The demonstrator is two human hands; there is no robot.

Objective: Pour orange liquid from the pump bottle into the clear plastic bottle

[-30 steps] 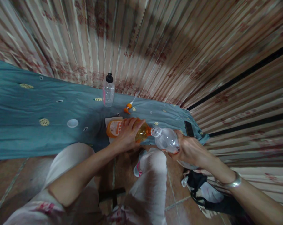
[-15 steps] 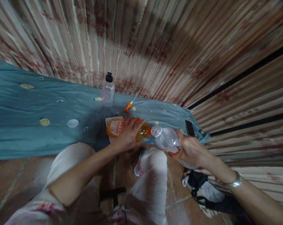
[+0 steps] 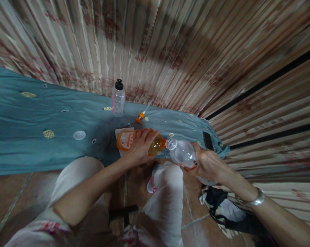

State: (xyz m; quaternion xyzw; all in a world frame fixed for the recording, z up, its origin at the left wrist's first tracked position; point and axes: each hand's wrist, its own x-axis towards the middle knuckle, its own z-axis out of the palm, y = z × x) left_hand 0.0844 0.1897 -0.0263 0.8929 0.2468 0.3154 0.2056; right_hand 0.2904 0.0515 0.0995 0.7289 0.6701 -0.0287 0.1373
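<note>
My left hand (image 3: 141, 145) is wrapped round an orange bottle (image 3: 156, 145) with a white and orange label, which lies nearly level with its neck to the right. A clear plastic bottle (image 3: 182, 152) is gripped in my right hand (image 3: 205, 161), its open mouth against the orange bottle's neck. My fingers hide the middle of the orange bottle and the base of the clear one. Beyond my hands, an orange pump head (image 3: 140, 118) with a thin tube rests on the blue cloth (image 3: 62, 116). A clear bottle with a black cap (image 3: 118, 99) stands upright behind it.
A white round lid or disc (image 3: 79, 135) lies to the left on the cloth, and a dark phone-like object (image 3: 207, 140) to the right. A pleated curtain (image 3: 144, 44) rises behind. A black and white bag (image 3: 229, 212) is on the tiled floor (image 3: 193, 206).
</note>
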